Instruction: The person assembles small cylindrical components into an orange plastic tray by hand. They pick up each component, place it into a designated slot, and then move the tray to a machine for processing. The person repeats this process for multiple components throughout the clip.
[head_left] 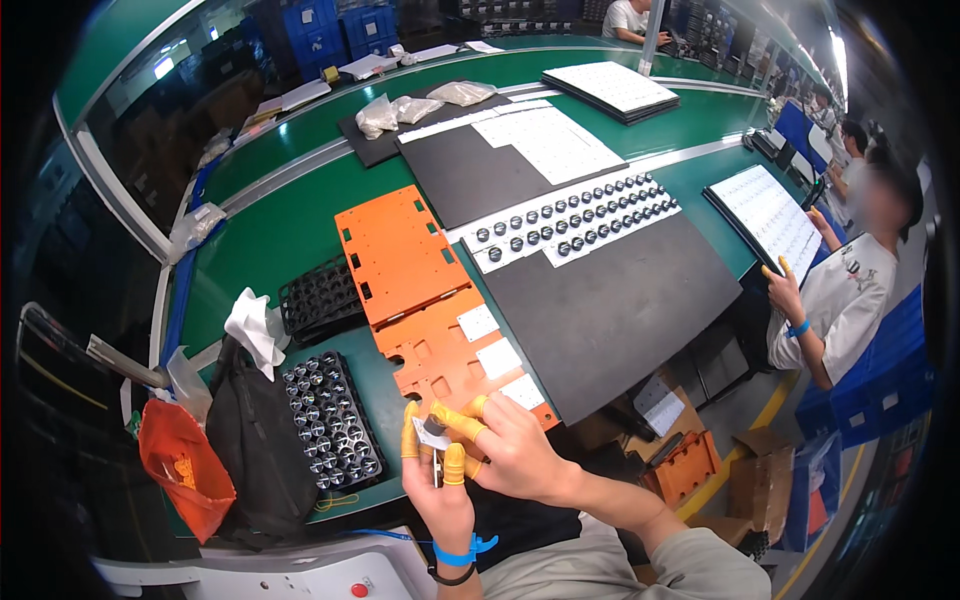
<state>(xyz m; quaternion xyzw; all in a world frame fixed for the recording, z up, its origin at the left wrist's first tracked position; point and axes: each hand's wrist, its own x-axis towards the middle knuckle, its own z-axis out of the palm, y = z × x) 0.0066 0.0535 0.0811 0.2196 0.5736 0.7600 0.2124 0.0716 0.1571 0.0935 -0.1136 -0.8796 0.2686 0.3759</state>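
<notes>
On a green desk (255,232), an orange fixture (395,262) is laid. At the near edge, a small white-and-black part (430,436) is clamped between fingertips of left hand (440,505) and right hand (525,455); apparently being fitted, steady alignment needed.

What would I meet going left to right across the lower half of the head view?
Orange bag, black bag, black tray of round parts, left hand, right hand, orange plastic piece, cardboard box.

one orange fixture (402,262) bears three small white plates (498,358).
</notes>
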